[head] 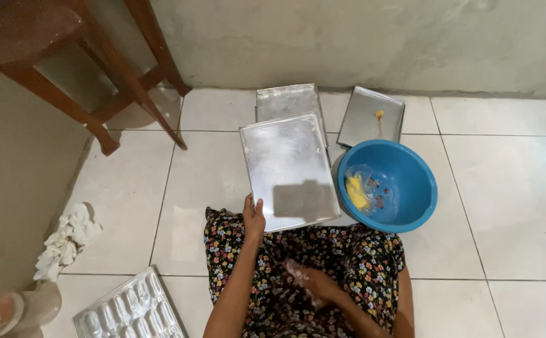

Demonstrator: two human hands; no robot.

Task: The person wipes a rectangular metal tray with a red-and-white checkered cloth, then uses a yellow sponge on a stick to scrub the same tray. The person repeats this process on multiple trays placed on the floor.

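My left hand (253, 216) grips the near left corner of a flat metal baking tray (288, 169) that rests on my lap and the white tiled floor. In my lap, over the flowered dress, my right hand (314, 285) is blurred and closed around something pale; I cannot tell what it is. A second metal tray (285, 100) lies partly under the first one, farther from me.
A blue plastic bowl (404, 181) with a clear bag and something yellow inside sits right of the tray. Behind it lies a third tray (364, 116) holding a small brush. A wooden chair (66, 56) stands far left, a white cloth (66, 241) and a moulded tin (129, 310) near left.
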